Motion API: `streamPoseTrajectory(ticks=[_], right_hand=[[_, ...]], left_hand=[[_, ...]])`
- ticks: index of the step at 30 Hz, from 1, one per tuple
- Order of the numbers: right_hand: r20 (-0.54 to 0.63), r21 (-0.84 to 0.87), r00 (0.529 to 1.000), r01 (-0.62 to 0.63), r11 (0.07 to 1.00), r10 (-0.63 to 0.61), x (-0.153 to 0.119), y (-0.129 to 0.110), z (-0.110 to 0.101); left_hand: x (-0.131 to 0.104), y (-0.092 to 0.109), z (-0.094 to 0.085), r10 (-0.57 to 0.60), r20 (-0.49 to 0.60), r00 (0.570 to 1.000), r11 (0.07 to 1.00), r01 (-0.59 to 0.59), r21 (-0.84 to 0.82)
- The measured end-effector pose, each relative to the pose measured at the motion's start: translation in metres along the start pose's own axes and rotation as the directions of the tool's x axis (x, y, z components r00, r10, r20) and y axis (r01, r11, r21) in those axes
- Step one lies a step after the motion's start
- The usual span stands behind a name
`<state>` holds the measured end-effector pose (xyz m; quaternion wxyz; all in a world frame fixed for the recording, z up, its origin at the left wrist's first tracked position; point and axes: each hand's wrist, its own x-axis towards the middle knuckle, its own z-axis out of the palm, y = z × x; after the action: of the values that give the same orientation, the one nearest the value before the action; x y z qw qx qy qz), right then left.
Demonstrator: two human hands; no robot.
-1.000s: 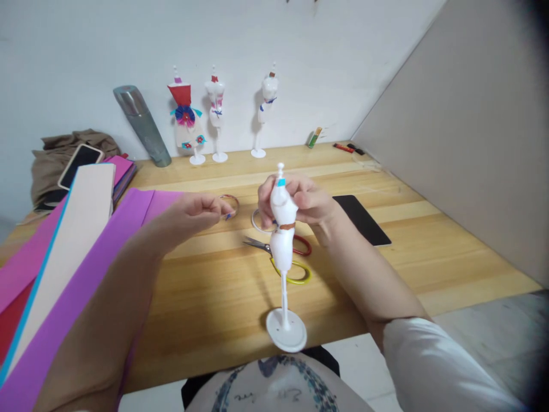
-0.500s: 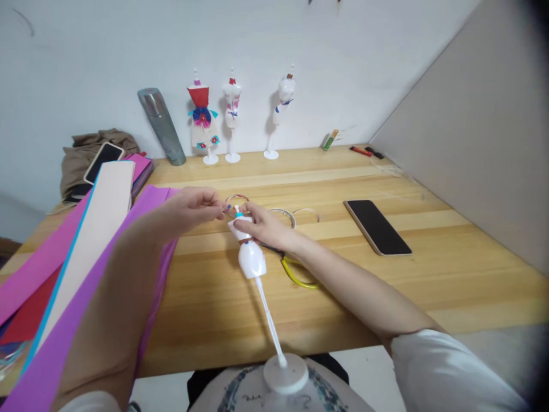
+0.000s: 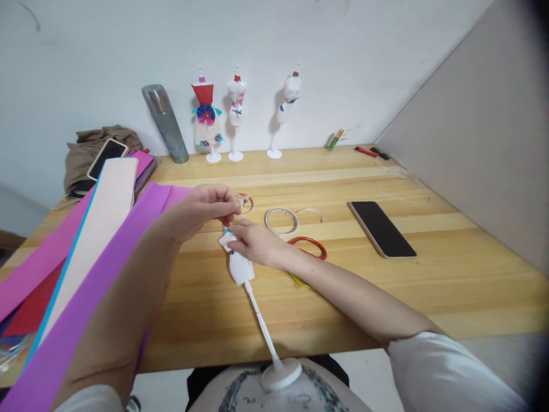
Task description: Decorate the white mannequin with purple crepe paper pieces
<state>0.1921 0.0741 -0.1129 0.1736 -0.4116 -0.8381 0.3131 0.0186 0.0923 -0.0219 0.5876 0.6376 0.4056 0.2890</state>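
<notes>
My right hand (image 3: 255, 243) is wrapped round the upper body of a small white dress-form mannequin (image 3: 241, 269), which leans away from me and hides part of its chest and neck. Its round base (image 3: 281, 375) rests against my lap. My left hand (image 3: 208, 209) is closed in a pinch just above the mannequin's neck; whatever is between its fingertips is too small to make out. Behind those fingertips lies a thin tape ring (image 3: 252, 203) with a small blue bit inside. A white tape ring (image 3: 281, 231) and scissors with red and yellow handles (image 3: 323, 250) lie beyond my right hand.
Several coloured paper strips (image 3: 115, 229) cover the table's left side. A phone (image 3: 381, 229) lies at right. Along the wall stand a flask (image 3: 165, 123) and three more mannequins, one in a red top (image 3: 203, 94). A glue stick (image 3: 335, 139) leans at the back.
The mannequin's top has tipped left and nearer to me, with my right hand on it. My left hand has shifted right, above the neck. The scissors' red handle has come into sight.
</notes>
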Motion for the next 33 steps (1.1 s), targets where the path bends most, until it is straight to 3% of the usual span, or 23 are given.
streamPoseTrajectory(ticks=[3,5,7,9,11,14,18,25,33], right_hand=[[-0.098,0.095,0.995,0.024,0.995,-0.014,-0.001,0.001,-0.012],[-0.282,0.164,0.959,0.01,0.986,0.037,-0.003,-0.001,-0.025],[-0.515,0.152,0.857,0.061,0.986,0.026,-0.008,-0.007,-0.037],[-0.657,0.023,0.747,0.157,0.987,-0.103,-0.014,-0.013,-0.046],[-0.694,-0.13,0.669,0.246,0.96,-0.266,-0.018,-0.017,-0.05],[-0.674,-0.272,0.613,0.312,0.91,-0.412,-0.02,-0.018,-0.05],[-0.658,-0.335,0.602,0.303,0.892,-0.452,-0.017,-0.015,-0.047],[-0.635,-0.325,0.633,0.3,0.897,-0.442,-0.019,-0.017,-0.047],[-0.64,-0.164,0.705,0.263,0.951,-0.305,-0.019,-0.021,-0.047]], left_hand=[[-0.001,0.001,0.001,-0.002,0.001,1.0,1.0,0.002,-0.004],[-0.001,0.001,0.002,0.004,-0.021,1.0,1.0,-0.005,-0.017],[-0.001,0.002,0.004,0.006,-0.034,0.999,0.999,-0.008,-0.034],[-0.001,0.002,0.005,0.004,-0.026,1.0,0.999,-0.006,-0.051],[0.0,0.001,0.006,0.002,-0.001,1.0,0.997,-0.002,-0.074],[0.002,-0.001,0.008,0.002,0.027,1.0,0.994,0.001,-0.108],[0.003,-0.004,0.011,0.012,-0.001,1.0,0.995,-0.012,-0.097],[0.002,0.001,0.015,0.084,-0.089,0.992,0.996,-0.081,0.038],[0.001,0.002,0.02,0.155,-0.111,0.982,0.986,-0.147,0.077]])
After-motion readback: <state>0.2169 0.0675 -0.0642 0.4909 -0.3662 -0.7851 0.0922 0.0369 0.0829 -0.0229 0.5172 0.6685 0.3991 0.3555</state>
